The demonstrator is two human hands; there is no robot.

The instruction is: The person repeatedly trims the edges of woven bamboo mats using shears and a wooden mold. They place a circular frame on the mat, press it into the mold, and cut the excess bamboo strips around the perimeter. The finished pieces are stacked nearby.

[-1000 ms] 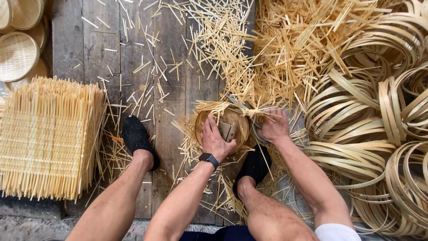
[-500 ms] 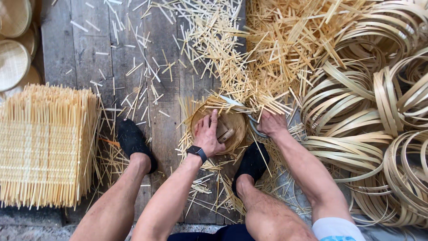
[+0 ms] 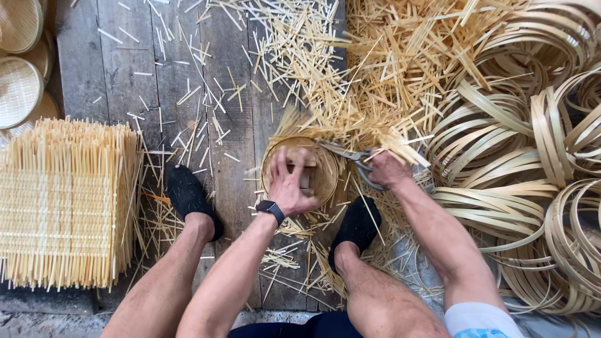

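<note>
A small round bamboo basket (image 3: pixel 328 177) sits on the plank floor between my feet, with loose strip ends sticking out at its far rim. My left hand (image 3: pixel 289 184), a dark watch on its wrist, presses down inside the basket with spread fingers. My right hand (image 3: pixel 386 169) is closed on the handles of metal scissors (image 3: pixel 345 152), whose blades lie across the basket's upper right rim among the protruding strips.
A stack of woven bamboo mats (image 3: pixel 62 203) lies at the left. Round woven trays (image 3: pixel 17 87) sit at the top left. Many bamboo hoops (image 3: pixel 538 156) pile up at the right. Cut bamboo splinters (image 3: pixel 300 56) litter the grey planks.
My right hand has taken up scissors and set them at the basket's rim. My left hand stays pressed inside the basket. The view has shifted slightly.
</note>
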